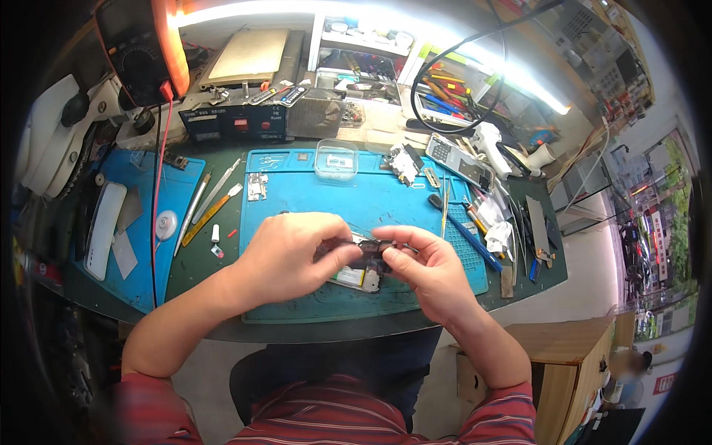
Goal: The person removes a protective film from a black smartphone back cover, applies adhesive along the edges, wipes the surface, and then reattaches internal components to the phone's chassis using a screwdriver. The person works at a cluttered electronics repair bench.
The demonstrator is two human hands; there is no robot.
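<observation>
My left hand [300, 248] and my right hand [423, 263] meet over the middle of a blue work mat [289, 200]. Between their fingertips is a small dark part [368, 256], pinched from both sides; its exact kind is hidden by the fingers. Just below it, partly covered by my hands, an opened device with a white and green battery [348, 277] and a silvery metal plate [371, 282] lies on the mat. Beyond my hands stands a see-through plastic box [337, 161] with a small pale piece inside.
A loose phone [460, 159], a blue-handled screwdriver [475, 243] and crumpled tissue [498, 236] lie at the right. Tweezers [215, 191] and a yellow knife [211, 215] rest at the left. A multimeter [137, 52], its red lead hanging down, and a blue power box [236, 124] stand behind.
</observation>
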